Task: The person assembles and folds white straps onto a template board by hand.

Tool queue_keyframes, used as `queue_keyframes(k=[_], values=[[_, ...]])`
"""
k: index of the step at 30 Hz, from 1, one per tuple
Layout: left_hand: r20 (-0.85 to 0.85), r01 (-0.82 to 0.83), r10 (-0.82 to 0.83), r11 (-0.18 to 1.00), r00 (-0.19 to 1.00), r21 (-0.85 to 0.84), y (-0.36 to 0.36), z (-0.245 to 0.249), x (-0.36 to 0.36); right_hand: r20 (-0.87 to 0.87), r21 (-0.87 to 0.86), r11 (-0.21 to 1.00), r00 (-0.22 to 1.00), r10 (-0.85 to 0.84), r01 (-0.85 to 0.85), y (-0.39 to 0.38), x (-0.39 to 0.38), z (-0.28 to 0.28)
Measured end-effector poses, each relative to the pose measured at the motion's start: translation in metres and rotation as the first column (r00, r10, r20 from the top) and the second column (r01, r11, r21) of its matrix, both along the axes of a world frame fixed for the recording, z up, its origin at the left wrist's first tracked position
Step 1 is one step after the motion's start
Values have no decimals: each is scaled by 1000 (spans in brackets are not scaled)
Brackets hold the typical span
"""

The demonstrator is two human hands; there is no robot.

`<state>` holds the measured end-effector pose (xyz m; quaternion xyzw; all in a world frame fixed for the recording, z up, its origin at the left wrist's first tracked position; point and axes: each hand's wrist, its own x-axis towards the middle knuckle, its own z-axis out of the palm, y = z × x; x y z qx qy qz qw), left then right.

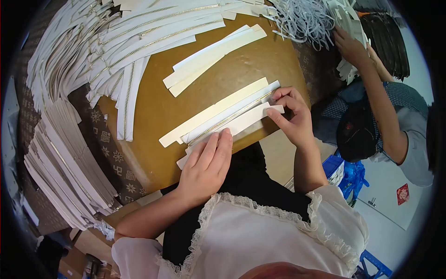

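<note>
A zipper (232, 115) with gold teeth on white tape lies slantwise on the brown work surface. Along its far side runs a cream strip (213, 111); along its near side lies a white strip (244, 120). My left hand (206, 158) rests flat, fingers stretched out, pressing the white strip near its left end. At the other end, my right hand (295, 116) has its thumb and fingers closed about the white strip's tip, next to the zipper's end. Farther back, a few cream and white strips (213, 58) lie overlapped.
Many white zippers (153, 39) are heaped at the back left. A bundle of zippers (65, 162) hangs over the left edge. Tangled white cords (304, 21) lie at the back right. Another person (381, 121) sits at the right, a hand on white strips (348, 28).
</note>
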<state>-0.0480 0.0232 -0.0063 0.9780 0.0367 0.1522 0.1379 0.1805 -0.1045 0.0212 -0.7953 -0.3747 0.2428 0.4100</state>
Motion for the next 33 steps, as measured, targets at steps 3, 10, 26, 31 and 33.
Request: queue_keyframes(k=[3,10,26,31,33], values=[[-21,-2,2,1000,1000,-1,0,0,0,-3,10,1000,1000,-9,9,1,-1,-1],[-20,2,-2,1000,1000,7,-2,-1,2,68,10,1000,998,-9,8,0,-2,-3],[-7,-42,42,996,999,74,-29,1,59,410,1,1000,912,-16,17,-2,-2,-6],[-17,-23,25,997,1000,79,-27,2,58,226,53,991,965,-133,124,-13,-2,-9],[-24,-19,21,996,999,82,-27,0,57,264,40,992,956,-127,121,-12,-2,-10]])
